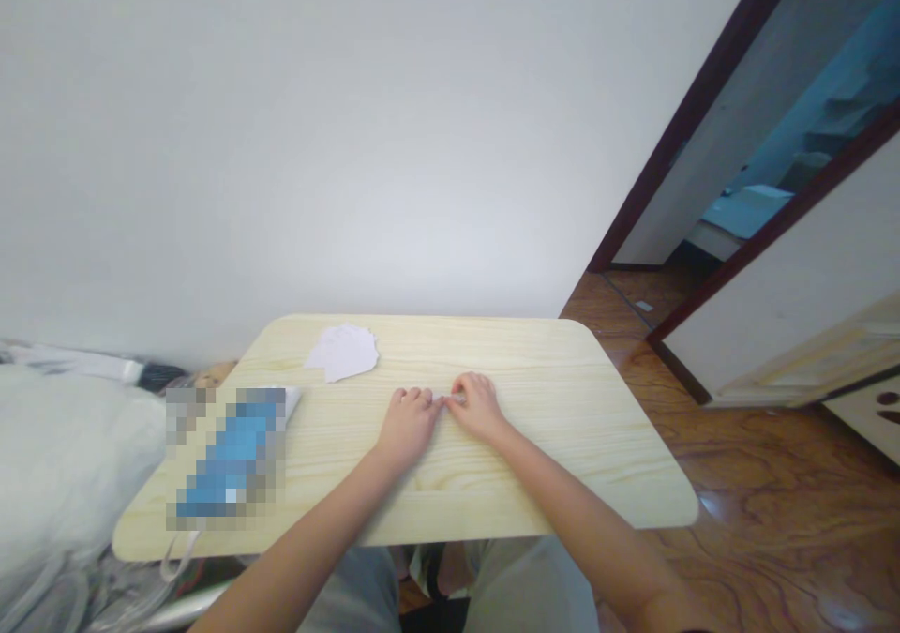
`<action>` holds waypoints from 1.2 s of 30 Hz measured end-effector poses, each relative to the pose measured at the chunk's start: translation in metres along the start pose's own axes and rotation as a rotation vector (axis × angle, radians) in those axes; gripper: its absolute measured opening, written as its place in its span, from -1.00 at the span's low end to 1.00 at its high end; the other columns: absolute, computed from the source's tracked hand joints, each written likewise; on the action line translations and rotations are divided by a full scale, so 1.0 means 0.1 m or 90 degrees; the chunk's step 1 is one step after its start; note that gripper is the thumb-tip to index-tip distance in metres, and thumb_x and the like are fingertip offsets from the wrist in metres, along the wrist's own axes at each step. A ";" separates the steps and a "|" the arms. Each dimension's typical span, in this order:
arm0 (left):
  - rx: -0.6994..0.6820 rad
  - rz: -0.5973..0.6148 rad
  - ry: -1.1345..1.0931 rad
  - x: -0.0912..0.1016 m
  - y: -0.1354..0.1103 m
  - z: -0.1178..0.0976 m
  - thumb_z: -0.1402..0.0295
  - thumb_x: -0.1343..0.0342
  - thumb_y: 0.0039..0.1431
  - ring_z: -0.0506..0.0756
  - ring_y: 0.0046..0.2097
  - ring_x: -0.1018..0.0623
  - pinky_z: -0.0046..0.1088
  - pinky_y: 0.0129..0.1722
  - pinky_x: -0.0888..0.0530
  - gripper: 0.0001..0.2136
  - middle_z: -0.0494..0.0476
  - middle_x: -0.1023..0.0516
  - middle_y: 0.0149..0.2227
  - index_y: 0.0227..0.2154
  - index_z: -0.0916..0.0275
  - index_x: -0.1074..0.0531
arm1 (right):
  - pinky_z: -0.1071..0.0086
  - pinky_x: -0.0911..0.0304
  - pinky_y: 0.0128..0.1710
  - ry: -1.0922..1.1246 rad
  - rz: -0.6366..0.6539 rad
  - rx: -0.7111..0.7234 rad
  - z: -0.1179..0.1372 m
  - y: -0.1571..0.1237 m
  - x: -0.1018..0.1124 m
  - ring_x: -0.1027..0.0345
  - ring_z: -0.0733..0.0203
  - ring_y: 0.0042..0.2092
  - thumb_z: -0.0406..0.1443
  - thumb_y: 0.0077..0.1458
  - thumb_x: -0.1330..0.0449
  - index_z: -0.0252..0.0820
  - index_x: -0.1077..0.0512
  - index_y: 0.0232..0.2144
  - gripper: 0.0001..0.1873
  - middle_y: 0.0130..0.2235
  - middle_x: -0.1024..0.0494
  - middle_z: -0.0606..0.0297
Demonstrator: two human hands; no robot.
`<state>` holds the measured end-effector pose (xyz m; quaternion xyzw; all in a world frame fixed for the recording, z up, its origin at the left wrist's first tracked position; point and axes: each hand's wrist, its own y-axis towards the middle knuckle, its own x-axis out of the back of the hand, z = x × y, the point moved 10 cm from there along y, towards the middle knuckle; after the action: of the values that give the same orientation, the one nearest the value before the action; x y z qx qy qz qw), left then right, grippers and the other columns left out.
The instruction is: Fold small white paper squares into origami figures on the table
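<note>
My left hand (412, 419) and my right hand (478, 406) meet over the middle of the wooden table (548, 483). Both have curled fingers, with thumbs and fingertips pinched together almost tip to tip. Between them shows a thin pale piece of paper (458, 397), mostly hidden by the fingers. Beyond my left hand, a fanned-out pile of white paper pieces (344, 352) lies near the table's far edge, touched by neither hand.
On the table's left side lies a blurred-out blue item (235, 455), with a white strap (179, 558) hanging over the front edge. White bedding (63, 464) borders the left. A wall (422, 145) rises behind; wooden floor (787, 483) and a doorway are at right.
</note>
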<state>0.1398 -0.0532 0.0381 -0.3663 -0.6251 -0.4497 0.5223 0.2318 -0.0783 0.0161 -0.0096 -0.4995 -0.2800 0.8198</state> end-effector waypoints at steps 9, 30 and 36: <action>-0.073 0.004 0.023 0.02 -0.09 -0.12 0.28 0.12 0.12 0.26 0.02 -0.26 -0.10 -0.02 -0.11 -0.64 0.28 -0.40 -0.12 -0.05 0.30 -0.31 | 0.31 0.01 -0.16 -0.001 0.011 -0.006 0.01 0.00 -0.02 -0.17 0.18 -0.22 -0.34 -0.10 -0.15 -0.15 -0.28 -0.43 -0.89 -0.35 -0.39 0.32; -0.015 -0.058 -0.160 0.00 0.00 0.16 0.29 0.01 0.11 0.12 -0.08 -0.37 -0.26 -0.07 -0.19 -0.75 0.12 -0.46 -0.14 -0.14 0.15 -0.37 | 0.31 -0.07 -0.14 -0.001 0.068 0.189 0.21 -0.02 0.11 -0.25 0.20 -0.19 -0.23 0.09 -0.08 -0.12 -0.44 -0.32 -0.83 -0.30 -0.46 0.25; 0.108 -0.032 -0.242 -0.03 0.09 0.35 0.35 0.05 0.11 0.10 -0.20 -0.44 -0.30 -0.14 -0.25 -0.82 0.11 -0.52 -0.31 -0.31 0.20 -0.44 | 0.42 -0.11 -0.24 0.080 0.040 0.149 0.16 0.02 0.19 -0.31 0.28 -0.28 -0.30 0.12 -0.03 -0.18 -0.44 -0.37 -0.81 -0.36 -0.50 0.29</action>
<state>0.1371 -0.0171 0.0348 -0.3838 -0.7569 -0.3310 0.4127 0.2260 -0.0802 0.0406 0.0883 -0.4756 -0.1940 0.8534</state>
